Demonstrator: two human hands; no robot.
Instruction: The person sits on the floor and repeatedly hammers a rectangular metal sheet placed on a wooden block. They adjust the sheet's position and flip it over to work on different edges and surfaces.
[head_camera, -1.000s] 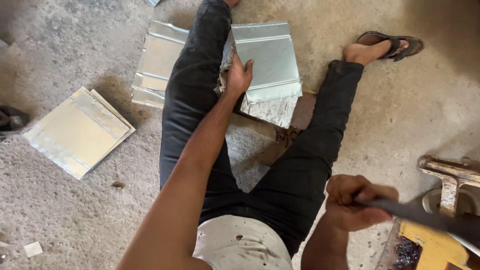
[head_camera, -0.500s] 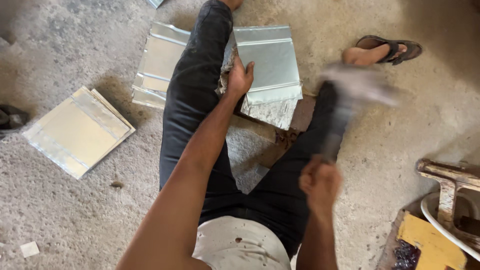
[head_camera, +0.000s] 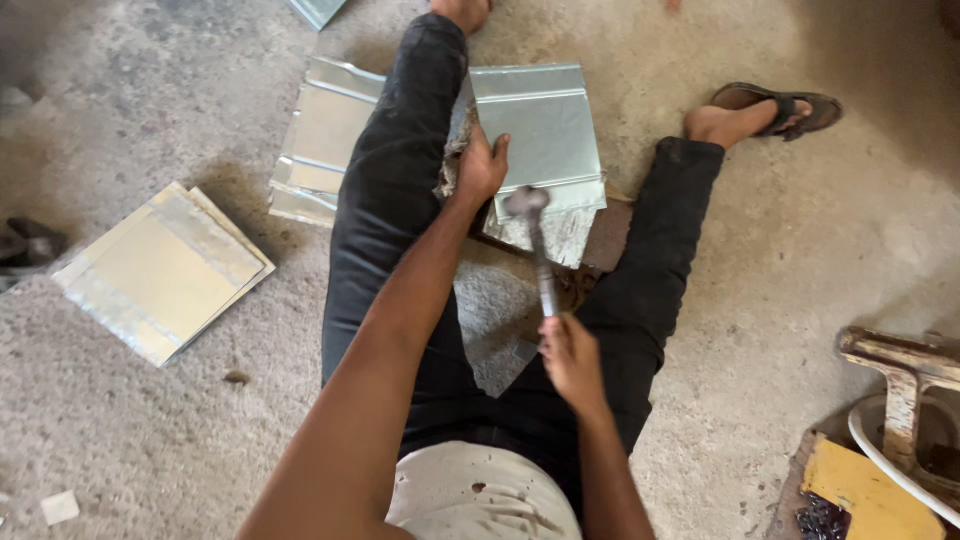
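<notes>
Across the whole frame, floor (head_camera: 820, 240): rough grey concrete; the person sits on it with legs spread towards the top of the frame.
Centre, legs: dark trousers; a sandalled foot (head_camera: 770, 110) lies at upper right.
Upper centre, sheet metal piece (head_camera: 540, 130): a ribbed galvanised panel lying between the legs, its lower edge resting over a dark block (head_camera: 600, 240).
Left of the left leg, second panel (head_camera: 320, 140): similar ribbed sheet, partly under the leg.
Left middle, stack of flat sheets (head_camera: 160, 270): well apart from the work.
Lower right, clutter: a worn wooden frame (head_camera: 900, 370) and a yellow scrap (head_camera: 865, 490).
Centre, left hand (head_camera: 482, 168): pressed flat on the panel's left edge, fingers spread, pinning it.
Lower centre, right hand (head_camera: 570, 355): fist closed around the hammer's handle.
Centre, hammer (head_camera: 535, 240): head at the panel's lower edge, beside the left hand.
Step in hand: judged to be hammering the panel's edge over the block.
Next move: seems to call for lifting the hammer clear, keeping the sheet pinned and fingers away from the strike point.
</notes>
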